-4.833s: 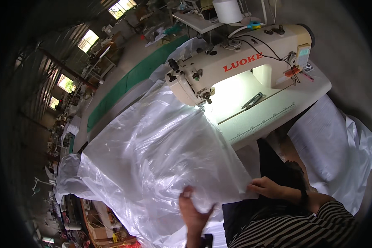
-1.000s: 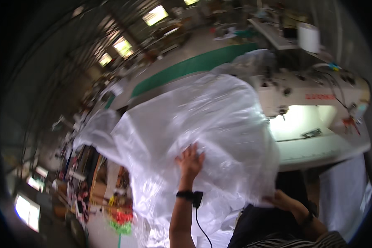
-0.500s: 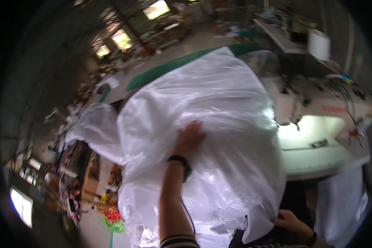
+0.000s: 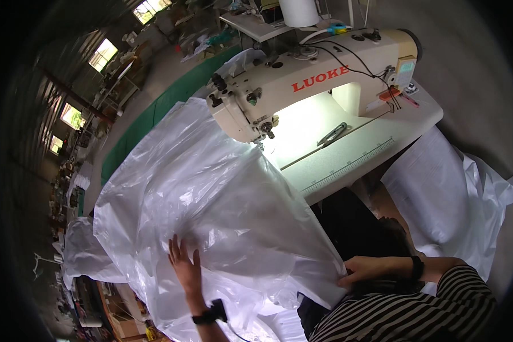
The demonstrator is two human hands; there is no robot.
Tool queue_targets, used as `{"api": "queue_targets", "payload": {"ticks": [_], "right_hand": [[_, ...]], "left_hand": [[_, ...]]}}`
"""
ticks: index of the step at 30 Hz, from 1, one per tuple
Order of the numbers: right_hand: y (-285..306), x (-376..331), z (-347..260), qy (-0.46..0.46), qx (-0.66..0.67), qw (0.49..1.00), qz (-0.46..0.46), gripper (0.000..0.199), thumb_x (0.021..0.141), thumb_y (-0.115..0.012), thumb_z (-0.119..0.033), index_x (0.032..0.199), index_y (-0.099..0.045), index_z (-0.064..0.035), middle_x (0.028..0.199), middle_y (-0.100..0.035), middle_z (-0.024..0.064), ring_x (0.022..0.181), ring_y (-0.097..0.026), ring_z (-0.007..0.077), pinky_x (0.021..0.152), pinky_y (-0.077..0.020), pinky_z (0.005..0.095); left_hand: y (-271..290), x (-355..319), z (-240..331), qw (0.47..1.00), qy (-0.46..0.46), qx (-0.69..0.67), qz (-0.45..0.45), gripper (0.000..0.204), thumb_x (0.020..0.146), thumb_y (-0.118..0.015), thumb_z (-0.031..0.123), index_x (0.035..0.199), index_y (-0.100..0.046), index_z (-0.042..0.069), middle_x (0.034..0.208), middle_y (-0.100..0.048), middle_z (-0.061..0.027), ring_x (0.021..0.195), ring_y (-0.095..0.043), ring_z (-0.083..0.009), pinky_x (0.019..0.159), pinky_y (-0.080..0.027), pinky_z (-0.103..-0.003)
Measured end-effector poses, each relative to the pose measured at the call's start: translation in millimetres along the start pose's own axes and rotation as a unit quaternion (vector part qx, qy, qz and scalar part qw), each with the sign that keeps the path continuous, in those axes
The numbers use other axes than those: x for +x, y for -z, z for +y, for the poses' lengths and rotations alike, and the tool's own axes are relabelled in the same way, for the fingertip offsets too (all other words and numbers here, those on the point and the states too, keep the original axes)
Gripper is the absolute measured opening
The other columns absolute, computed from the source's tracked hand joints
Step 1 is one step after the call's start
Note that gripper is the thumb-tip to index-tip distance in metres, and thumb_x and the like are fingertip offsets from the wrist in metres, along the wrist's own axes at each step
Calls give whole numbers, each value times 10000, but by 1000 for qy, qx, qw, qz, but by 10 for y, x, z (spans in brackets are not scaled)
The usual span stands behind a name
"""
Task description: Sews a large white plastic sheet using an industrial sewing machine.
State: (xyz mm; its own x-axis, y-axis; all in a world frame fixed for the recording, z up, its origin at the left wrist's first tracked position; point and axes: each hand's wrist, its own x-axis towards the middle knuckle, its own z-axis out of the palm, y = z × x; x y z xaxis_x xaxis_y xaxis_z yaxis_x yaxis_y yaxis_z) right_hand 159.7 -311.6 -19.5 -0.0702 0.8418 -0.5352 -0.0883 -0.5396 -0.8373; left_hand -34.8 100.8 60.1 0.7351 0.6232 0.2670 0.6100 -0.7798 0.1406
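Note:
A large sheet of glossy white plastic fabric spreads over the table and down toward my lap. On top of it rests my left hand, palm down with fingers spread. My right hand pinches the sheet's right edge close to my body. The far right part of the sheet reaches the needle area of a cream sewing machine, whose lamp lights the bed. Whether the needle is in the fabric is too small to tell.
Small thread snips lie on the machine bed. More white fabric hangs at the right. A white thread cone stands behind the machine, and a green strip runs along the table's far side. A cardboard box sits lower left.
My view has swung right, so the machine now appears nearer the middle. My left hand sits nearer to me on the sheet; my right hand still holds the edge.

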Motion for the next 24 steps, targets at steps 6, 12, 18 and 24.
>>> {"api": "queue_targets", "payload": {"ticks": [6,12,18,24], "right_hand": [[95,0,-19,134,9,971,198,430,924,-676,-284,1241,-569,-15,1141,-662,149,1047,-648,231,921,-493,329],[109,38,-138,234,-63,940,239,297,944,-662,-249,1103,-608,-4,997,-668,126,893,-649,178,812,-511,304],[77,175,-412,160,12,951,263,528,959,-602,-434,1229,-493,7,941,-657,163,862,-650,234,790,-500,346],[-52,373,-538,213,-186,876,390,565,918,-618,-204,1383,-396,27,838,-650,212,708,-676,322,643,-532,390]], "left_hand": [[-368,-1046,1411,982,-155,-84,71,832,647,-871,355,1360,-519,113,1083,-574,-97,993,-550,-300,890,-395,-465],[-536,-1199,1815,996,-66,-64,-14,337,718,-797,205,1014,-658,122,1001,-577,-52,1028,-546,-253,867,-394,-440],[-398,-1332,2211,964,-219,-136,-61,139,757,-719,132,865,-633,150,780,-626,8,764,-623,-196,814,-425,-370],[-276,-1132,2093,874,-344,-300,-170,193,773,-751,148,959,-699,156,859,-700,-6,856,-674,-219,796,-506,-360]]}}
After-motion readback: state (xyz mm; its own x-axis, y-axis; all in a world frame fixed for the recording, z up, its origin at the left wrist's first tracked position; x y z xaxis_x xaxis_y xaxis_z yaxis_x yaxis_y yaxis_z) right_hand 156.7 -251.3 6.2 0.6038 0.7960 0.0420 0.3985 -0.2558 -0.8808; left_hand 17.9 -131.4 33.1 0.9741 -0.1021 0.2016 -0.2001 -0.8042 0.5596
